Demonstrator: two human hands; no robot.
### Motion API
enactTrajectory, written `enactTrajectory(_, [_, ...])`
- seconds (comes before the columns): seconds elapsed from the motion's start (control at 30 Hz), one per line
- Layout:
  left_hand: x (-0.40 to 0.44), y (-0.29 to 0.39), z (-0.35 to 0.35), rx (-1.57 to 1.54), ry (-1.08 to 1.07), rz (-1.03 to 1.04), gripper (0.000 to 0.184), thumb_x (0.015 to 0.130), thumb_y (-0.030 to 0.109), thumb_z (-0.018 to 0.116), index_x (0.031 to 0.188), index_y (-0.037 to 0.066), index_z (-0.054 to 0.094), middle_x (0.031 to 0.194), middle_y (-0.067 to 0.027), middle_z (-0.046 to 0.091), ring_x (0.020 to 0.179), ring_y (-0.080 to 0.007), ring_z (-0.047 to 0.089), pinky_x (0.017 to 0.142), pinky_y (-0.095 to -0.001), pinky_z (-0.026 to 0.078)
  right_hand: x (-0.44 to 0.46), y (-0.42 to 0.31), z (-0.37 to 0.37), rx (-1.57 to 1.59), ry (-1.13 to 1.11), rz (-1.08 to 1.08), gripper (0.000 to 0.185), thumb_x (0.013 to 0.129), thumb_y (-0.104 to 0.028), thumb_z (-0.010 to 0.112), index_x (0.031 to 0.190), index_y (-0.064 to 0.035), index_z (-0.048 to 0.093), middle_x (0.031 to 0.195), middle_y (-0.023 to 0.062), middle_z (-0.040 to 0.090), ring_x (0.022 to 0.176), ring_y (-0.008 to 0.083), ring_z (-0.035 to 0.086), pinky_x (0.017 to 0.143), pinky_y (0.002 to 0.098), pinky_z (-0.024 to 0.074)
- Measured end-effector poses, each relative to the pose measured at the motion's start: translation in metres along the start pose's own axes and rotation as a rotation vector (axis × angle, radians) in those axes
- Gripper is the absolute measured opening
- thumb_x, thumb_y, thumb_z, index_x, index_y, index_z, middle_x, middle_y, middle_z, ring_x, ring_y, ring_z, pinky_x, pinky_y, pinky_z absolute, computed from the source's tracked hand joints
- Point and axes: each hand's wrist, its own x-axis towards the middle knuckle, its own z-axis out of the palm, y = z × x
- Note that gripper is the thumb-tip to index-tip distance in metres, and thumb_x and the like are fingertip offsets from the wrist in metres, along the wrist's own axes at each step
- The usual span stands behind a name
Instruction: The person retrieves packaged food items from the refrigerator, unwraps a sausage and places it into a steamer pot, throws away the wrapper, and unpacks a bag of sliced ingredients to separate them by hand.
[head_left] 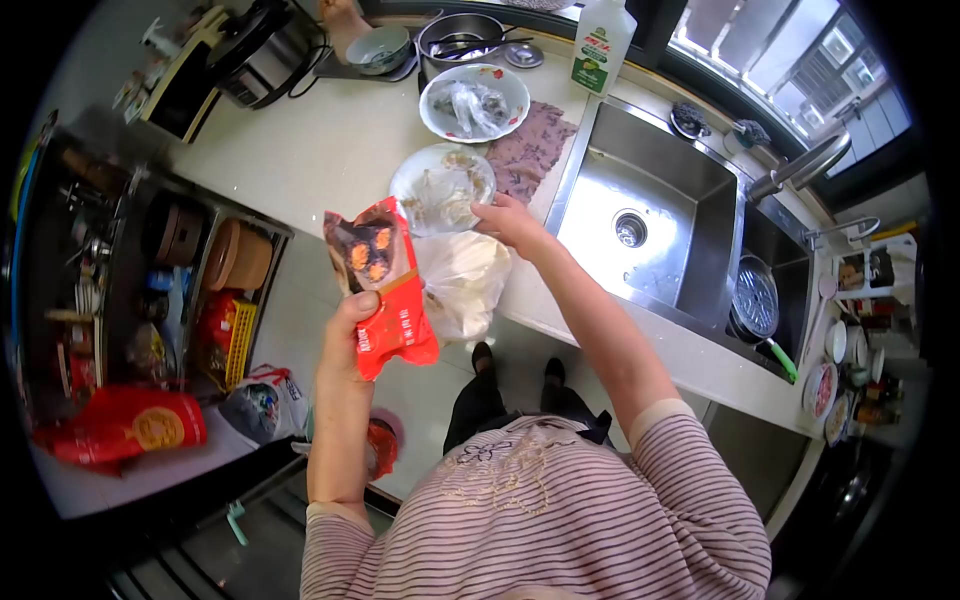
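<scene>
My left hand (350,325) is closed around a red food packet (392,300) printed with dark and orange food, its thumb across the front. It holds the packet upright in front of the counter edge. My right hand (514,224) reaches to the right rim of a pale plate (405,170), which carries crumpled clear plastic. Its fingers are bent there, touching both the rim area and the top of a whitish plastic bag (468,285); which of these it grips is hard to see. The bag hangs at the counter edge, just right of the packet.
Behind the plate stands a flower-patterned bowl (432,112) holding a plastic bag, beside a patterned cloth (530,150). A steel pot (440,40) and a white bottle (604,50) are farther back. The sink (640,170) lies right; a shelf rack (240,310) stands left.
</scene>
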Motion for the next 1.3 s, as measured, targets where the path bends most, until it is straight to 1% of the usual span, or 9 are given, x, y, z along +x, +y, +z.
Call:
enactTrajectory(0.07, [0.021, 0.006, -0.001, 0.027, -0.020, -0.018, 0.068, 0.068, 0.030, 0.064, 0.119, -0.011, 0.044, 0.102, -0.0235, 0.060, 0.086, -0.0308, 0.063, 0.074, -0.0386, 0.055, 0.009, -0.001, -0.006, -0.291, 0.082, -0.043, 0.040, 0.086, -0.028, 0.056, 0.117, -0.0021, 0.055, 0.115, 0.0131, 0.058, 0.097, 0.0197, 0.058, 0.083, 0.0325, 0.0464])
enactTrajectory(0.17, [0.052, 0.014, 0.002, 0.015, -0.138, -0.121, 0.068, 0.069, 0.030, 0.064, 0.119, -0.011, 0.044, 0.103, -0.0233, 0.059, 0.088, -0.0307, 0.063, 0.076, -0.0380, 0.054, -0.045, -0.027, -0.004, -0.233, 0.065, -0.443, 0.049, 0.083, -0.027, 0.059, 0.123, -0.0018, 0.051, 0.118, 0.0128, 0.057, 0.104, 0.0177, 0.055, 0.090, 0.0306, 0.0419])
enactTrajectory(0.23, [0.067, 0.013, 0.012, -0.004, -0.225, -0.173, 0.064, 0.071, 0.030, 0.062, 0.119, -0.009, 0.044, 0.104, -0.0217, 0.059, 0.090, -0.0303, 0.063, 0.080, -0.0385, 0.053, -0.083, -0.029, -0.002, -0.135, -0.089, -0.445, 0.050, 0.078, -0.023, 0.061, 0.124, -0.0037, 0.052, 0.121, 0.0137, 0.056, 0.112, 0.0232, 0.052, 0.096, 0.0345, 0.0388])
enactTrajectory(0.33, [0.088, 0.002, 0.014, -0.111, -0.363, -0.269, 0.054, 0.077, 0.028, 0.058, 0.117, -0.006, 0.046, 0.105, -0.0184, 0.059, 0.092, -0.0289, 0.062, 0.085, -0.0390, 0.050, -0.112, -0.026, 0.010, -0.685, 0.004, -0.784, 0.055, 0.075, -0.018, 0.064, 0.127, -0.0076, 0.049, 0.131, 0.0081, 0.048, 0.126, 0.0261, 0.040, 0.103, 0.0384, 0.0310])
enactTrajectory(0.57, [0.110, -0.022, 0.000, -0.095, -0.370, -0.428, 0.059, 0.078, 0.030, 0.057, 0.124, -0.004, 0.042, 0.111, -0.0179, 0.058, 0.098, -0.0262, 0.060, 0.087, -0.0374, 0.049, -0.088, 0.020, 0.008, -1.099, 0.356, -0.808, 0.047, 0.069, -0.012, 0.064, 0.115, -0.0127, 0.053, 0.126, 0.0081, 0.050, 0.124, 0.0330, 0.039, 0.099, 0.0445, 0.0335])
enactTrajectory(0.77, [0.096, -0.002, -0.047, -0.188, -0.327, -0.243, 0.066, 0.078, 0.032, 0.058, 0.129, -0.002, 0.035, 0.116, -0.0207, 0.055, 0.096, -0.0278, 0.060, 0.085, -0.0381, 0.051, -0.083, 0.030, -0.007, -0.981, 0.355, -0.766, 0.036, 0.069, -0.009, 0.062, 0.105, -0.0115, 0.057, 0.125, 0.0073, 0.052, 0.123, 0.0327, 0.041, 0.097, 0.0438, 0.0354])
enactTrajectory(1.0, [0.087, 0.002, -0.056, 0.153, -0.027, -0.101, 0.061, 0.077, 0.032, 0.062, 0.120, -0.007, 0.045, 0.104, -0.0213, 0.060, 0.087, -0.0257, 0.063, 0.074, -0.0345, 0.054, -0.094, 0.027, -0.003, -0.964, 0.406, -0.790, 0.043, 0.068, -0.012, 0.062, 0.110, -0.0121, 0.057, 0.126, 0.0094, 0.051, 0.124, 0.0320, 0.040, 0.099, 0.0452, 0.0329])
enactTrajectory(1.17, [0.080, -0.005, -0.032, 0.241, -0.206, -0.200, 0.066, 0.075, 0.036, 0.065, 0.121, -0.007, 0.045, 0.101, -0.0217, 0.061, 0.087, -0.0254, 0.063, 0.074, -0.0330, 0.054, -0.118, -0.005, 0.014, -1.067, 0.389, -0.935, 0.046, 0.069, -0.014, 0.062, 0.114, -0.0104, 0.055, 0.124, 0.0104, 0.052, 0.122, 0.0344, 0.042, 0.100, 0.0441, 0.0323])
enactTrajectory(1.3, [0.074, -0.016, -0.011, 0.091, -0.404, -0.339, 0.072, 0.076, 0.029, 0.067, 0.131, -0.003, 0.033, 0.116, -0.0173, 0.053, 0.099, -0.0271, 0.059, 0.085, -0.0367, 0.050, -0.127, -0.009, 0.024, -0.529, 0.269, -0.837, 0.046, 0.077, -0.021, 0.065, 0.118, -0.0055, 0.053, 0.120, 0.0106, 0.054, 0.114, 0.0278, 0.049, 0.097, 0.0382, 0.0359])
